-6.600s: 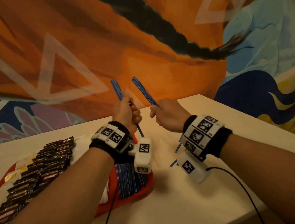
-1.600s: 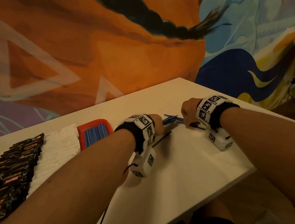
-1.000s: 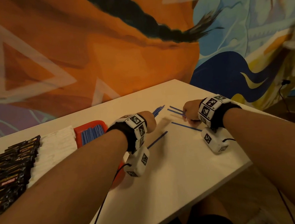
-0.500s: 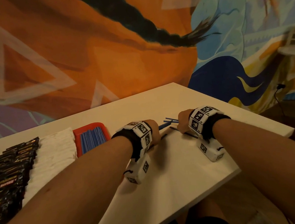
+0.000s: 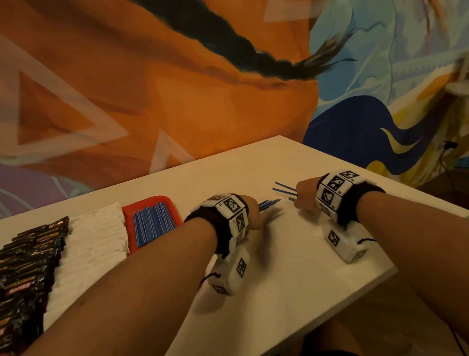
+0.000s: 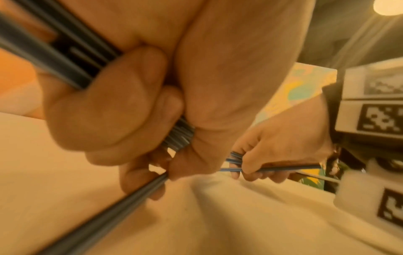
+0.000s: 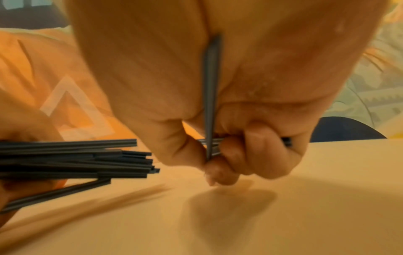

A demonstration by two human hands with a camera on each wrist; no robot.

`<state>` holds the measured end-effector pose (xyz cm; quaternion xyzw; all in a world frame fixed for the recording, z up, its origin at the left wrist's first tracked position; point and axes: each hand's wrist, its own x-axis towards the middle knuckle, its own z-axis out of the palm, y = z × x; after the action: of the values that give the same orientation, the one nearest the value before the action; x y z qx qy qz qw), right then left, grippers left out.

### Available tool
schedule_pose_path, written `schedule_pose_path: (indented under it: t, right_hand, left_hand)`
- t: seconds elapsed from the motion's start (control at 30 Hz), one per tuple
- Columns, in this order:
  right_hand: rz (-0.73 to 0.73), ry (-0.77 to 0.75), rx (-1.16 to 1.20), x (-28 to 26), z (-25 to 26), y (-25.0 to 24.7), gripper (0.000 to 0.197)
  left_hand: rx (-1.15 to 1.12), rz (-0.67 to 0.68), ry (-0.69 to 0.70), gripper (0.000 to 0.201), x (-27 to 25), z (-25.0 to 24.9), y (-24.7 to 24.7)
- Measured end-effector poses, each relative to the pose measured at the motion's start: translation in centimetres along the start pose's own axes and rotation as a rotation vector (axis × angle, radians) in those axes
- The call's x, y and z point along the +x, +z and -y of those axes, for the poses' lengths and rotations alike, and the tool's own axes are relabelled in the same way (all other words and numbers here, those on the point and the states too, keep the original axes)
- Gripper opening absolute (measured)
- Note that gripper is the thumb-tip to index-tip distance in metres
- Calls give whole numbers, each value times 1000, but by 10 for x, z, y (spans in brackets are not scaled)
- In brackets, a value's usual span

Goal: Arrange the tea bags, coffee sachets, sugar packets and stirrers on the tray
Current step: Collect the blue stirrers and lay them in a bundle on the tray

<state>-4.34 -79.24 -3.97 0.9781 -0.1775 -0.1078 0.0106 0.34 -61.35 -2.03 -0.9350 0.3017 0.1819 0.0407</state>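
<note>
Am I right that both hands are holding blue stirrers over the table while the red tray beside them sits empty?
Not quite: the head view shows the red tray already holds blue stirrers. Both the left hand and right hand do hold stirrers.

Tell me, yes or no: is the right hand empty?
No. In the right wrist view the right hand has its fingers curled round a few blue stirrers.
</note>
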Motion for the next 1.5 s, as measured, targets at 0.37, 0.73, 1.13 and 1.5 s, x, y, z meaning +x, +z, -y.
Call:
schedule_pose_path:
  t: [0.37, 0.73, 1.13, 1.5]
  right_hand:
    - [-60, -37, 1064, -30, 51, -50, 23]
    - [-326, -445, 1118, -43, 172, -80, 27]
    - [-565, -700, 980, -72, 274, -90, 12]
    - [-458, -797, 1207, -58, 285, -69, 22]
  left_hand:
    - [-1225, -135, -64, 12, -47, 48, -31]
    - [-1681, -687, 38, 47, -85, 127, -30]
    - [-1832, -986, 17, 49, -100, 176, -26]
    - [-1874, -1156, 49, 49, -101, 209, -30]
